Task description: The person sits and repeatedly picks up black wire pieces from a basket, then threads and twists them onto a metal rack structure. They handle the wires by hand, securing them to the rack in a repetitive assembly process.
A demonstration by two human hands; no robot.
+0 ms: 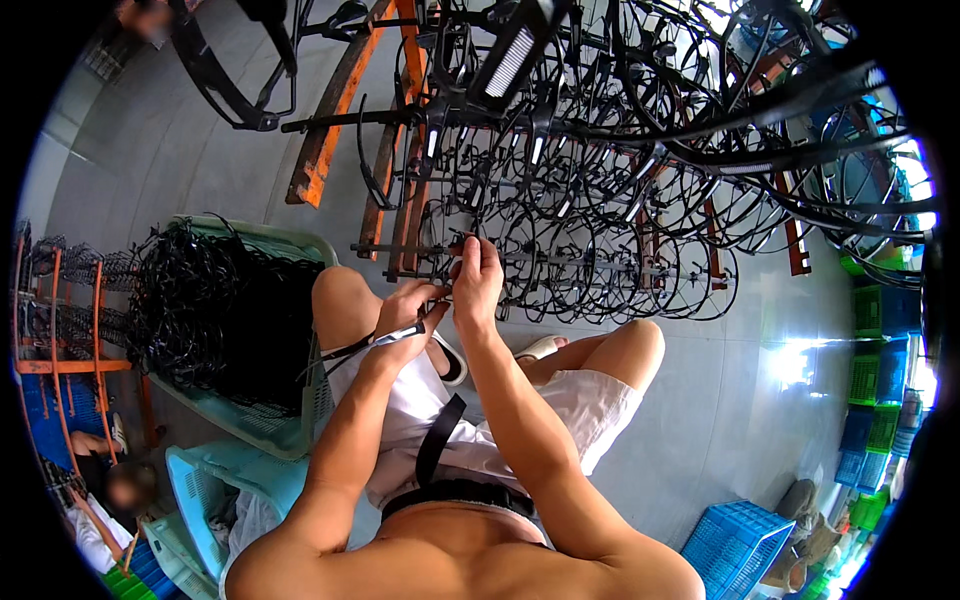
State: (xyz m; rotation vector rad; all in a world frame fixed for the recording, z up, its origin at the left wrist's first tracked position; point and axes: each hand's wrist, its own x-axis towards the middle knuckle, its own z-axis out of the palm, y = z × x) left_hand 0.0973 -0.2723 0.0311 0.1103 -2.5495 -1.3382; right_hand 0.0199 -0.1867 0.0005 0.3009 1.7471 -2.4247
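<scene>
My left hand [405, 318] is closed on a thin black strip [398, 335] with a pale, shiny section; its dark ends stick out to the left past my wrist. Close beside it, my right hand [477, 285] has its thumb and fingers pinched together at the front of the rack. What those fingers hold is too small to make out. Just beyond both hands, rows of black looped pieces [570, 250] hang from the bars of an orange rack [318, 160]; several carry white strips. To my left, a pale green crate [290, 435] holds a tangled heap of similar black loops [190, 290].
Larger black hanging pieces [520, 60] reach in overhead. My bent knees flank the hands. A light turquoise basket [240, 465] stands behind the crate, and a blue crate [735, 545] at lower right. Another person [100, 520] sits at far left by more racks. Stacked crates [875, 400] line the right.
</scene>
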